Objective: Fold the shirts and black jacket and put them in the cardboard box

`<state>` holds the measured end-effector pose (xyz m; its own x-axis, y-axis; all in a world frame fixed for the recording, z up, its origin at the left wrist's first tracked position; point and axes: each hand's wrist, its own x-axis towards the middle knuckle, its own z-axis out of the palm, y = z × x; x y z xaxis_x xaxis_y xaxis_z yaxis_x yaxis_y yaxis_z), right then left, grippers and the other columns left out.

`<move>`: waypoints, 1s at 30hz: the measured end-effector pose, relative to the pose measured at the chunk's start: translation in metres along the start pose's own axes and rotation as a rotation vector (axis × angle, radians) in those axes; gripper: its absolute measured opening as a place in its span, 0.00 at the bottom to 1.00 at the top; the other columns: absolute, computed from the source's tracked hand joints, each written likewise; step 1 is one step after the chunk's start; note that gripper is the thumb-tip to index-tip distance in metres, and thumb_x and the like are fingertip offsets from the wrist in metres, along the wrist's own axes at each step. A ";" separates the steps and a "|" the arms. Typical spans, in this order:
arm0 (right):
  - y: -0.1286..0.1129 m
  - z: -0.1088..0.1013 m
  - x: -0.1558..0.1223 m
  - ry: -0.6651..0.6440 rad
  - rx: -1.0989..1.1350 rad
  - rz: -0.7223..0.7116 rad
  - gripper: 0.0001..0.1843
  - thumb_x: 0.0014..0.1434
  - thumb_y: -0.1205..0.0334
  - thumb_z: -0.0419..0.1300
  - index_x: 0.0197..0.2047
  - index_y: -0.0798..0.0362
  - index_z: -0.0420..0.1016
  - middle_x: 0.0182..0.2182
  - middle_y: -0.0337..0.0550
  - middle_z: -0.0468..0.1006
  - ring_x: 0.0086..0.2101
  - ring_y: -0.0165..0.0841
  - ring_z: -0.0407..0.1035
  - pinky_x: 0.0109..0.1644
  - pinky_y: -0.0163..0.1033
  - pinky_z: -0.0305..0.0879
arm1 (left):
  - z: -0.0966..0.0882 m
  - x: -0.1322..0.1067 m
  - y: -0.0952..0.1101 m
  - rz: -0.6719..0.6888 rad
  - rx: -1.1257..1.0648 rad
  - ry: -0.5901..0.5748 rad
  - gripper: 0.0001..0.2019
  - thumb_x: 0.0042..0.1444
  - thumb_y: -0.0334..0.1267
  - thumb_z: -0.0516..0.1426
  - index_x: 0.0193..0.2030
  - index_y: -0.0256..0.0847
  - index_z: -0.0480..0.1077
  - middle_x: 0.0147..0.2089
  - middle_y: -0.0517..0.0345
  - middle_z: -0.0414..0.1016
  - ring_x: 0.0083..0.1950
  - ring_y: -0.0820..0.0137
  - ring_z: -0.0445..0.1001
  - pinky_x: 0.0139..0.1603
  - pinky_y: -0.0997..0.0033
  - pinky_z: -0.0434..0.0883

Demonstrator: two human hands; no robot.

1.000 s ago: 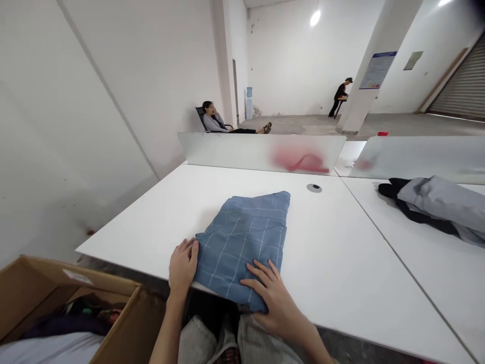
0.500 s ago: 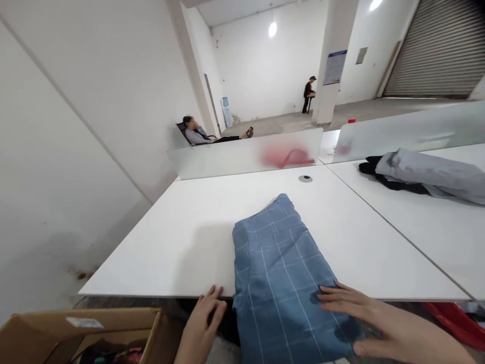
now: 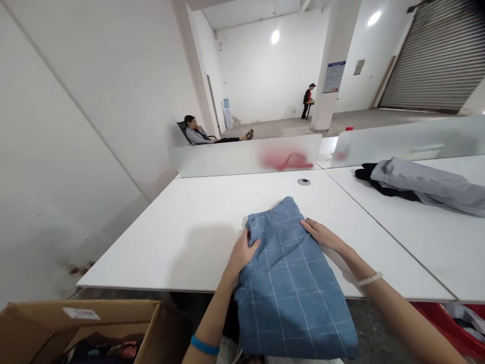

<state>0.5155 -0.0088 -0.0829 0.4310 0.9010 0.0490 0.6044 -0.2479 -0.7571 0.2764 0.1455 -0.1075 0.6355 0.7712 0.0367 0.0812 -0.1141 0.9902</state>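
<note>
Warehouse hall point(image 3: 265, 65) with white walls opens ahead, and a roller shutter point(image 3: 432, 55) closes its far right side. One seated person point(image 3: 197, 132) leans back in a chair far away, and one standing person point(image 3: 308, 98) is near a pillar point(image 3: 329, 76). Nearer, a frosted partition point(image 3: 246, 156) stands behind a white table point(image 3: 170, 242). Grey clothing point(image 3: 417, 182) lies on a second table point(image 3: 424, 253) to the right, and a cardboard box point(image 3: 38, 323) sits low on the left, below the table edge.

A folded blue checked garment point(image 3: 291, 288) lies on the front of the white table, and its near end reaches past the edge. The left hand point(image 3: 242, 253) curls at the garment's left side; I cannot tell if it pinches the cloth. The right hand point(image 3: 322, 235) rests open on the right side, gripping nothing. The step in hand seems to be settling the fold, and this calls for evening the edges.
</note>
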 end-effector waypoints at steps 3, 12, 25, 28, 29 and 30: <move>0.003 0.008 0.010 0.047 0.256 0.105 0.24 0.57 0.38 0.53 0.34 0.53 0.72 0.34 0.45 0.78 0.36 0.39 0.72 0.43 0.41 0.69 | 0.003 0.008 -0.001 -0.079 -0.120 0.013 0.17 0.50 0.40 0.61 0.46 0.41 0.66 0.51 0.48 0.73 0.53 0.59 0.72 0.59 0.55 0.64; -0.014 0.027 0.010 0.025 0.608 0.228 0.23 0.52 0.50 0.65 0.49 0.51 0.71 0.47 0.46 0.78 0.45 0.40 0.73 0.50 0.44 0.72 | -0.014 0.007 0.002 -0.368 -0.446 -0.033 0.13 0.51 0.41 0.58 0.41 0.36 0.73 0.40 0.47 0.79 0.43 0.58 0.77 0.51 0.53 0.72; -0.188 0.088 0.025 -0.139 0.700 -0.342 0.25 0.53 0.43 0.62 0.48 0.50 0.72 0.44 0.43 0.79 0.46 0.42 0.72 0.51 0.49 0.70 | -0.136 -0.148 0.106 0.183 -0.461 0.484 0.21 0.41 0.45 0.68 0.40 0.38 0.73 0.35 0.57 0.80 0.41 0.63 0.78 0.44 0.64 0.75; -0.265 0.122 0.036 -0.259 0.746 -0.580 0.27 0.54 0.41 0.60 0.49 0.51 0.72 0.47 0.43 0.77 0.50 0.42 0.70 0.55 0.51 0.67 | -0.178 -0.199 0.139 0.389 -0.253 0.768 0.18 0.44 0.45 0.67 0.39 0.38 0.72 0.35 0.59 0.80 0.39 0.66 0.78 0.44 0.62 0.75; -0.290 0.135 0.039 -0.278 0.756 -0.673 0.28 0.54 0.40 0.60 0.50 0.51 0.71 0.48 0.42 0.75 0.52 0.41 0.68 0.57 0.52 0.65 | -0.191 -0.216 0.148 0.442 -0.181 0.851 0.17 0.45 0.45 0.66 0.39 0.39 0.72 0.36 0.60 0.80 0.39 0.67 0.78 0.46 0.61 0.75; -0.315 0.150 0.042 -0.289 0.768 -0.764 0.29 0.55 0.39 0.58 0.51 0.50 0.69 0.50 0.41 0.74 0.54 0.41 0.66 0.59 0.53 0.62 | -0.203 -0.233 0.156 0.481 -0.108 0.920 0.15 0.46 0.43 0.66 0.39 0.41 0.72 0.38 0.62 0.80 0.40 0.68 0.78 0.48 0.60 0.74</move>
<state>0.2427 0.1603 0.0600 -0.1079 0.7960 0.5956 0.0268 0.6012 -0.7986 -0.0147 0.0748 0.0658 -0.2513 0.8437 0.4743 -0.1235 -0.5140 0.8488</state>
